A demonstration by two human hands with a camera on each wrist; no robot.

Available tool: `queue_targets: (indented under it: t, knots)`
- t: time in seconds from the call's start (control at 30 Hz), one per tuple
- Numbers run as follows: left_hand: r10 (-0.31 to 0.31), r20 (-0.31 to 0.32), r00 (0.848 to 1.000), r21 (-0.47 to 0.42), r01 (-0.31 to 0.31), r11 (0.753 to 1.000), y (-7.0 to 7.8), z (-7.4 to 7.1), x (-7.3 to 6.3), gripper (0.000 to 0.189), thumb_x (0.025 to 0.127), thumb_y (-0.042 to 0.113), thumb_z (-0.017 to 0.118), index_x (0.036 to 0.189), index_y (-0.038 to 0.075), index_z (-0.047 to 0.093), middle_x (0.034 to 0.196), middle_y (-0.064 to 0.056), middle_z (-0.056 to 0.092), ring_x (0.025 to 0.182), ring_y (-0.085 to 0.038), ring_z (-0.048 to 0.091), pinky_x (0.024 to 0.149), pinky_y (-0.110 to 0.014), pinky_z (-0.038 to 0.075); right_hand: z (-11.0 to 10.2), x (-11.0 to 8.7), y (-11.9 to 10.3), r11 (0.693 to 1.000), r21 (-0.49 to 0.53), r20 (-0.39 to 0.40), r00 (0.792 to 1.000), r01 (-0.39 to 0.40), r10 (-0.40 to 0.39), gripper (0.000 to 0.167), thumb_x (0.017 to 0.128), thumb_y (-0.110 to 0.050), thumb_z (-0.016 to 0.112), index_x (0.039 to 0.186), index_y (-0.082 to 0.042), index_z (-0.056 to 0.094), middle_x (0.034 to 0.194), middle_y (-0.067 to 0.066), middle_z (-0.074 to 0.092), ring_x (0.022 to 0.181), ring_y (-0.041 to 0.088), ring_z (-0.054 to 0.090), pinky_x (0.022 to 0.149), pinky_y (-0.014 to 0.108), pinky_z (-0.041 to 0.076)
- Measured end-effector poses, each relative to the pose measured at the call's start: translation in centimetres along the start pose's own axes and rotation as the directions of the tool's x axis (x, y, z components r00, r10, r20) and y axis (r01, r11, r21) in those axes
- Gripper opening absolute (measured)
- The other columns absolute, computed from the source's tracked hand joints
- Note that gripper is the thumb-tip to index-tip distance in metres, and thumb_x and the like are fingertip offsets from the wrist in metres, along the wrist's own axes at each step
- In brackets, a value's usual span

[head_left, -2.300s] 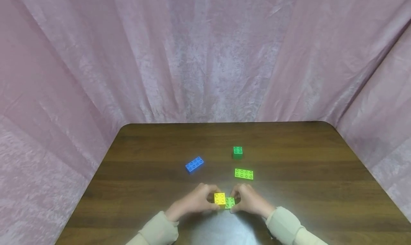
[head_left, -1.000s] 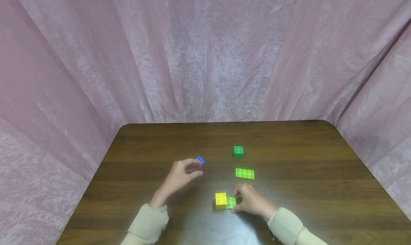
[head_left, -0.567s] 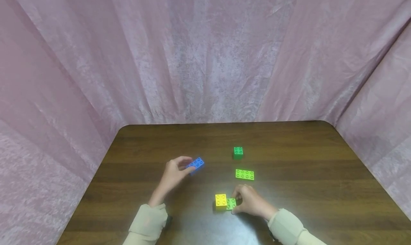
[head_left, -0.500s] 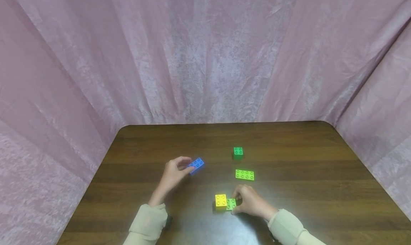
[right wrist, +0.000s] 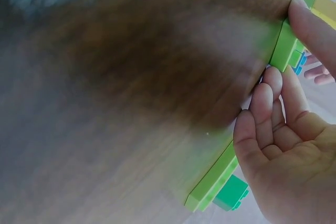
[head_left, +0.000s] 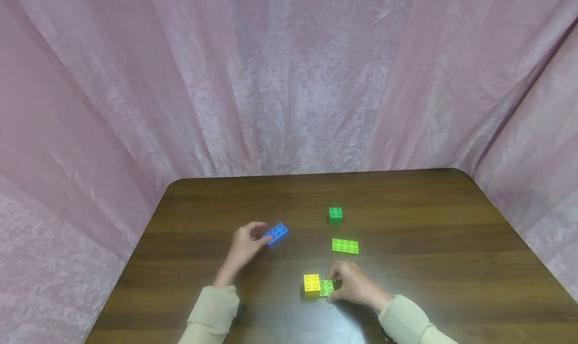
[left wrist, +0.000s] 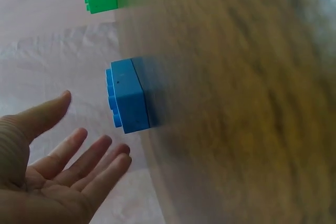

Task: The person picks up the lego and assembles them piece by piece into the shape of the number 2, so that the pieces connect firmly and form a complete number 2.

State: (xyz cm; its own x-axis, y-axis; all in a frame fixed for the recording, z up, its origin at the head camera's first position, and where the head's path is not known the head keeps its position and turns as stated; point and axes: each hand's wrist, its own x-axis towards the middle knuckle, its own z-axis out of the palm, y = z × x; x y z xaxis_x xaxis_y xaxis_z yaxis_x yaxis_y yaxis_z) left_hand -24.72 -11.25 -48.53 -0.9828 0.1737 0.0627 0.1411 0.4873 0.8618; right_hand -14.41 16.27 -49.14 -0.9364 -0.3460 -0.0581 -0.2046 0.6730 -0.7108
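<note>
In the head view my left hand [head_left: 246, 243] is by the near left end of a blue brick [head_left: 277, 232] on the table. The left wrist view shows a gap between my spread fingers [left wrist: 113, 169] and the blue brick [left wrist: 128, 95]. My right hand [head_left: 354, 283] pinches a light green brick [head_left: 326, 288] between thumb and fingertips at its right end. A yellow square brick [head_left: 311, 283] sits on the left part of that light green brick. In the right wrist view my thumb [right wrist: 310, 24] and index finger press opposite sides of the light green brick [right wrist: 283, 48].
A flat lime green brick [head_left: 345, 246] lies beyond my right hand. Farther back stands a dark green square brick [head_left: 335, 215]. The brown wooden table [head_left: 217, 198] ends at a pink curtain [head_left: 289, 83].
My left hand has left the yellow brick, moved forward left over the blue brick, then drawn back slightly to its left end. The right hand stays on the light green brick.
</note>
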Motion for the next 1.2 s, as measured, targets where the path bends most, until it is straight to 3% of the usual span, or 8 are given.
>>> queue_targets:
  t: [0.23, 0.53, 0.87, 1.2]
  knots:
    - [-0.001, 0.034, 0.999, 0.093, -0.002, 0.996, 0.4, 0.2, 0.0, 0.040, 0.085, 0.006, 0.072, 0.122, -0.006, 0.061, 0.123, -0.026, 0.065, 0.111, -0.039, 0.064, 0.094, -0.049, 0.055, -0.1, 0.0, -0.2, 1.000, 0.001, 0.013, 1.000, -0.015, 0.015, 0.037, 0.059, -0.012, 0.088, 0.087, -0.003, 0.066, 0.087, 0.006, 0.066, 0.082, 0.017, 0.058, 0.071, 0.029, 0.055]
    - [-0.032, 0.085, 0.996, 0.111, 0.022, 0.994, 0.3, 0.5, 0.3, 0.044, 0.083, 0.006, 0.074, 0.122, -0.009, 0.060, 0.122, -0.028, 0.065, 0.108, -0.040, 0.065, 0.092, -0.049, 0.056, -0.1, 0.0, -0.3, 1.000, -0.002, 0.017, 1.000, -0.015, 0.015, 0.037, 0.059, -0.012, 0.088, 0.087, -0.003, 0.066, 0.087, 0.006, 0.066, 0.082, 0.017, 0.058, 0.071, 0.030, 0.055]
    - [-0.076, 0.116, 0.990, 0.194, 0.052, 0.980, 0.1, 1.0, 0.6, 0.051, 0.084, 0.009, 0.074, 0.129, -0.008, 0.056, 0.130, -0.027, 0.060, 0.121, -0.042, 0.057, 0.106, -0.054, 0.045, -0.2, 0.2, -0.2, 1.000, -0.006, 0.017, 1.000, -0.016, 0.016, 0.036, 0.059, -0.012, 0.088, 0.087, -0.004, 0.067, 0.087, 0.006, 0.066, 0.082, 0.017, 0.058, 0.072, 0.033, 0.056]
    - [-0.061, 0.131, 0.990, 0.276, 0.023, 0.961, 0.0, 1.5, 0.5, 0.054, 0.084, 0.010, 0.073, 0.129, -0.012, 0.053, 0.132, -0.031, 0.056, 0.121, -0.044, 0.055, 0.107, -0.055, 0.044, 0.0, 0.1, -0.1, 1.000, 0.003, 0.025, 0.999, -0.026, 0.026, 0.036, 0.059, -0.012, 0.088, 0.087, -0.004, 0.066, 0.088, 0.006, 0.067, 0.083, 0.018, 0.060, 0.073, 0.038, 0.057]
